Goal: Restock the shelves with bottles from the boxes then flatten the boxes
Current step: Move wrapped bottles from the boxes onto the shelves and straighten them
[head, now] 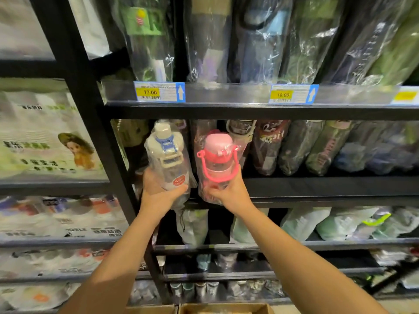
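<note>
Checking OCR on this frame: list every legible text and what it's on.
"17.00": left price tag, on the upper shelf edge.
"18.00": middle price tag, same edge.
Blurred: right price tag.
Too blurred to read: red sticker on the clear bottle in the left hand.
Blurred: poster lettering at left.
No readable text: pink bottle in the right hand.

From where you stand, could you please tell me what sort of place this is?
Probably a retail shop: black metal shelves carry a yellow 17.00 price tag and a yellow 18.00 price tag, with plastic-wrapped bottles in rows.
</note>
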`<state>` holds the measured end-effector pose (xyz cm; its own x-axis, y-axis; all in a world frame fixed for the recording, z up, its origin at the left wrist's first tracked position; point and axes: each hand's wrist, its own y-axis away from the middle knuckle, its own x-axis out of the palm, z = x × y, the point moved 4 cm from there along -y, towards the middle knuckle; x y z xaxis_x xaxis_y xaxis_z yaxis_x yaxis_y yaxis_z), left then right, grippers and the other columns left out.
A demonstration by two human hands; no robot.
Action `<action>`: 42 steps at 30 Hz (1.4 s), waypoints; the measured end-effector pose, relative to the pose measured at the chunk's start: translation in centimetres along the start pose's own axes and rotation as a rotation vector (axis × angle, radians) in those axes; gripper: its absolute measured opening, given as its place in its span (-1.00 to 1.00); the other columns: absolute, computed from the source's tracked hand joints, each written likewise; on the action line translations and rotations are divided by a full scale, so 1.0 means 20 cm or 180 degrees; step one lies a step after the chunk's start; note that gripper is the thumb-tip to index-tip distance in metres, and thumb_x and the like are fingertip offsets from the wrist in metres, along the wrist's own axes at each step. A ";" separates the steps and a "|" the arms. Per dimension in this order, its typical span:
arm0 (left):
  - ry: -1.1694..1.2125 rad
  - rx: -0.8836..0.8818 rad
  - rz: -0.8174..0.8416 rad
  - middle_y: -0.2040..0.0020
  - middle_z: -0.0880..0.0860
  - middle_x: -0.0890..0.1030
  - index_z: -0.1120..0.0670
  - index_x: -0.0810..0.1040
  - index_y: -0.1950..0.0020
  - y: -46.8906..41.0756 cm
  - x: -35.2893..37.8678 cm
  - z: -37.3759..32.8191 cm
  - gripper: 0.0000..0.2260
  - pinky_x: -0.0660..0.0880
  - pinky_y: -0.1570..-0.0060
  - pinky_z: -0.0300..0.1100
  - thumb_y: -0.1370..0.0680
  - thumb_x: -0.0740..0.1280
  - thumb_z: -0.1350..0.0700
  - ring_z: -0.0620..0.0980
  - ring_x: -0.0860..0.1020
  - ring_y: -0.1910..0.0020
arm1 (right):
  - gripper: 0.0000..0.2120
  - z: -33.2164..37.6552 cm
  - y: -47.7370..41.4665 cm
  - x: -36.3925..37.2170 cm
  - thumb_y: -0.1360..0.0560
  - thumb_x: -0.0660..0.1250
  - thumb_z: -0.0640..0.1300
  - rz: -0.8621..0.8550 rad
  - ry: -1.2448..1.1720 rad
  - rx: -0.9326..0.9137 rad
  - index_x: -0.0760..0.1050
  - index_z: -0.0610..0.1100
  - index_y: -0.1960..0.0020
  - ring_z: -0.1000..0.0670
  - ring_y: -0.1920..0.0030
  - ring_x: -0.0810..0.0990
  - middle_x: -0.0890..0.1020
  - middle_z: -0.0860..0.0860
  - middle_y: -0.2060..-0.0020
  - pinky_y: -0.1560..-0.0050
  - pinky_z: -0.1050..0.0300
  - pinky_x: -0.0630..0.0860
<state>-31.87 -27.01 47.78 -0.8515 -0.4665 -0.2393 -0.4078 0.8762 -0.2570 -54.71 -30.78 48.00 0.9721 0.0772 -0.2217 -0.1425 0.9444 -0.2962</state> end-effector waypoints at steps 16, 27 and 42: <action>-0.0018 -0.0530 0.0066 -0.34 0.04 0.47 -0.05 0.27 -0.35 -0.29 0.10 0.06 -0.17 0.44 -0.31 -0.08 -0.26 0.71 -0.05 0.01 0.50 -0.28 | -0.31 -0.10 -0.24 0.08 -0.37 0.66 -0.07 -0.0117 0.0348 0.0554 0.25 -0.02 -0.26 0.06 -0.20 0.55 0.53 0.09 -0.18 -0.21 0.16 0.51; -0.0474 -0.0665 0.0294 -0.64 0.06 0.21 0.00 -0.05 -0.68 -0.21 0.03 0.04 0.18 0.27 -0.48 -0.01 -0.31 0.68 -0.12 0.09 0.27 -0.58 | -0.14 -0.01 -0.19 0.04 -0.26 0.69 0.15 -0.0082 0.1110 0.0855 0.27 -0.15 -0.30 -0.12 -0.39 0.38 0.36 -0.08 -0.29 -0.39 -0.10 0.47; -0.2809 -0.0018 0.0834 -0.46 0.13 0.45 0.08 0.40 -0.52 0.36 0.00 -0.18 -0.45 0.43 -0.30 0.13 -0.59 0.36 -0.13 0.23 0.40 -0.40 | -0.26 0.11 0.30 -0.23 -0.60 0.27 0.23 0.0387 0.3743 0.0417 0.19 -0.20 -0.58 -0.27 -0.41 0.34 0.29 -0.20 -0.52 -0.39 -0.13 0.37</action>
<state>-35.97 -20.15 49.32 -0.3575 -0.1743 -0.9175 -0.2408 0.9664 -0.0897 -59.70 -24.87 49.23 0.1760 -0.1076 -0.9785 -0.1354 0.9819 -0.1323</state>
